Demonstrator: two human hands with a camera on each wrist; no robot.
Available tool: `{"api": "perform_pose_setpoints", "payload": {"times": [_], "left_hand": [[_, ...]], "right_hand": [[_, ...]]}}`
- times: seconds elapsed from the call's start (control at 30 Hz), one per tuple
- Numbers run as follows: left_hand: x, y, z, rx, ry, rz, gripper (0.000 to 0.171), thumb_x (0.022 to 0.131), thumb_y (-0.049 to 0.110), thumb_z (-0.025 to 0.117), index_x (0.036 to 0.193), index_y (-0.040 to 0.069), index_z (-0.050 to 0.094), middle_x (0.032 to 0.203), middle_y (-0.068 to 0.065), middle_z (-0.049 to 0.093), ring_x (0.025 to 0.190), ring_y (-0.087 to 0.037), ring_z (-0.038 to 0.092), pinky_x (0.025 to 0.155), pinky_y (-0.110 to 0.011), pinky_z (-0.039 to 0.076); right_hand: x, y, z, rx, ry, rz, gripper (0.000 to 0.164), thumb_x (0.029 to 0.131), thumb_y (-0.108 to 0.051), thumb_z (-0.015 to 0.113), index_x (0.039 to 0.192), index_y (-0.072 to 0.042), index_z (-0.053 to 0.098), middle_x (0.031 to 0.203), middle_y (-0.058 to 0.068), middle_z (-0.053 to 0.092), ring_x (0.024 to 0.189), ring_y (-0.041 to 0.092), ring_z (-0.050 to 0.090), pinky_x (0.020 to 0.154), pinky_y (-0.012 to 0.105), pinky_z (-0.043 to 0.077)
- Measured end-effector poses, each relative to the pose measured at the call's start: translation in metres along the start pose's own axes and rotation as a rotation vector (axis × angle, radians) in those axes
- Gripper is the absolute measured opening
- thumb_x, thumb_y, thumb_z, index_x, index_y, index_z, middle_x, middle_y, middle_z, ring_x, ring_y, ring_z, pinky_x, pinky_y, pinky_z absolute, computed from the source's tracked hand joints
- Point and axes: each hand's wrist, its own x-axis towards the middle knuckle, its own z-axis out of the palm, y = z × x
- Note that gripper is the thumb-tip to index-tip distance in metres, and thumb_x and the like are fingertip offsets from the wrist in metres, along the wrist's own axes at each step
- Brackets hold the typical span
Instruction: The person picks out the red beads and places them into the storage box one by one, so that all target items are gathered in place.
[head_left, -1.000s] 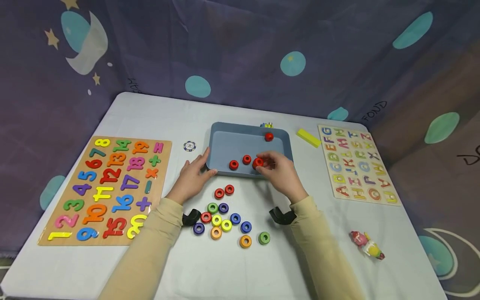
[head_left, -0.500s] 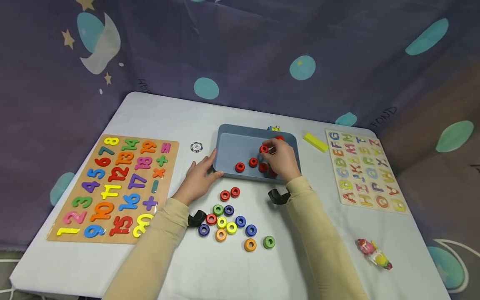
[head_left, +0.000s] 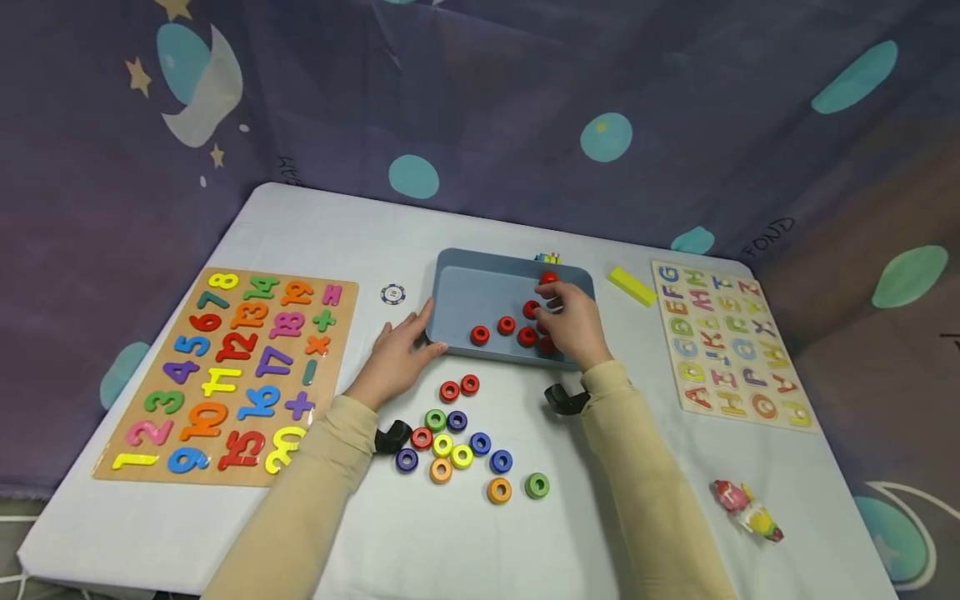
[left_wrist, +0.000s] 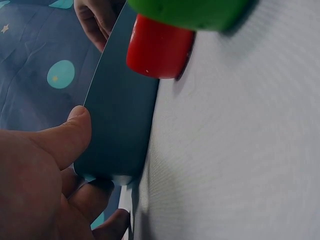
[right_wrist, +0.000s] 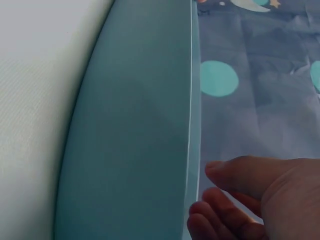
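Observation:
My left hand point(head_left: 393, 357) holds the near-left corner of a blue-grey tray point(head_left: 468, 287), thumb on the near side and fingers along the left side. In the left wrist view the thumb point(left_wrist: 75, 132) meets the tray's rim and the other fingers curl around the corner. Over the right part of the tray is my right hand point(head_left: 579, 325), its thumb and fingertips beside a red ring point(head_left: 531, 309). Several more red rings point(head_left: 480, 335) lie inside, some partly hidden by that hand. From the right wrist, thumb and fingers point(right_wrist: 240, 175) stand apart above the tray wall point(right_wrist: 130, 120).
Nearer me lie red rings point(head_left: 449, 392) and several green, blue, yellow and orange rings point(head_left: 462, 456). A number board point(head_left: 225, 375) is at left, a letter board point(head_left: 731, 342) at right. A poker chip point(head_left: 393, 294), yellow block point(head_left: 632, 286) and small toy figure point(head_left: 748, 508) lie around.
Half a second ago my right hand pinched a red ring above the tray; the ring now sits lower in it, and the fingers have let go. My left hand stays at the corner.

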Motion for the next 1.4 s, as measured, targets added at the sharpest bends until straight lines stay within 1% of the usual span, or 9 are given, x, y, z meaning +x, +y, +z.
{"api": "perform_pose_setpoints", "payload": {"times": [0.23,0.37,0.47,0.57,0.7,0.83,0.93,1.2,1.4], "left_hand": [[-0.002,0.002,-0.002,0.012,-0.007,0.023,0.076,0.095,0.046,0.055,0.155,0.03,0.01,0.155,-0.009,0.035,0.149,-0.028,0.022,0.124,-0.049,-0.002],[-0.002,0.002,-0.002,0.007,-0.005,0.027,0.076,0.095,0.045,0.055,0.155,0.03,0.01,0.155,-0.01,0.035,0.149,-0.028,0.022,0.124,-0.049,-0.002],[-0.002,0.003,-0.003,0.002,-0.002,0.021,0.076,0.095,0.045,0.055,0.155,0.031,0.01,0.155,-0.009,0.034,0.149,-0.027,0.021,0.124,-0.049,-0.003],[-0.002,0.002,-0.003,-0.002,0.0,0.014,0.076,0.095,0.045,0.055,0.155,0.032,0.01,0.155,-0.009,0.034,0.149,-0.027,0.021,0.124,-0.048,-0.003],[-0.002,0.0,-0.004,0.005,0.002,0.014,0.075,0.095,0.047,0.054,0.155,0.033,0.01,0.156,-0.01,0.033,0.149,-0.028,0.021,0.124,-0.049,-0.003],[-0.002,-0.001,-0.004,0.016,0.007,0.021,0.075,0.095,0.048,0.053,0.155,0.031,0.01,0.157,-0.011,0.031,0.149,-0.029,0.021,0.124,-0.05,-0.002],[-0.002,-0.002,-0.003,0.015,0.0,0.021,0.075,0.096,0.047,0.053,0.155,0.031,0.009,0.157,-0.012,0.029,0.149,-0.029,0.021,0.124,-0.05,-0.003],[-0.001,-0.001,-0.002,0.024,-0.004,0.023,0.076,0.095,0.049,0.052,0.155,0.032,0.009,0.156,-0.011,0.031,0.149,-0.028,0.021,0.124,-0.049,-0.002],[-0.001,0.0,-0.002,0.024,-0.004,0.027,0.076,0.095,0.048,0.053,0.155,0.03,0.01,0.156,-0.012,0.032,0.148,-0.029,0.022,0.124,-0.049,-0.002]], "right_hand": [[-0.012,-0.003,0.001,0.033,0.009,-0.006,0.031,0.09,-0.013,0.065,0.121,-0.011,0.064,0.113,0.009,0.065,0.099,0.023,0.062,0.085,0.038,0.055],[-0.029,-0.015,0.005,0.061,0.001,-0.089,0.028,0.089,-0.012,0.066,0.117,-0.009,0.066,0.107,0.007,0.067,0.093,0.019,0.062,0.08,0.035,0.055],[-0.044,-0.026,0.011,0.081,-0.06,-0.165,0.027,0.088,-0.011,0.068,0.115,-0.008,0.066,0.104,0.007,0.068,0.089,0.016,0.063,0.079,0.033,0.056],[-0.06,-0.036,0.021,0.085,-0.158,-0.222,0.027,0.087,-0.011,0.071,0.113,-0.009,0.067,0.102,0.005,0.068,0.086,0.013,0.063,0.078,0.032,0.057],[-0.072,-0.041,0.036,0.061,-0.268,-0.268,0.03,0.085,-0.011,0.072,0.115,-0.009,0.067,0.105,0.003,0.068,0.087,0.012,0.064,0.079,0.032,0.057],[-0.075,-0.04,0.047,-0.026,-0.334,-0.284,0.038,0.083,-0.014,0.074,0.121,-0.013,0.066,0.111,0.0,0.068,0.094,0.01,0.062,0.085,0.028,0.056],[-0.076,-0.038,0.052,-0.075,-0.362,-0.293,0.039,0.081,-0.015,0.076,0.119,-0.016,0.067,0.111,-0.003,0.067,0.093,0.008,0.059,0.085,0.027,0.054],[-0.08,-0.037,0.051,-0.083,-0.332,-0.296,0.021,0.084,-0.016,0.074,0.105,-0.017,0.07,0.096,-0.005,0.066,0.083,0.007,0.056,0.074,0.024,0.052],[-0.082,-0.036,0.052,-0.086,-0.356,-0.287,0.026,0.083,-0.014,0.074,0.108,-0.016,0.068,0.098,-0.005,0.065,0.084,0.008,0.056,0.075,0.024,0.051]]}}
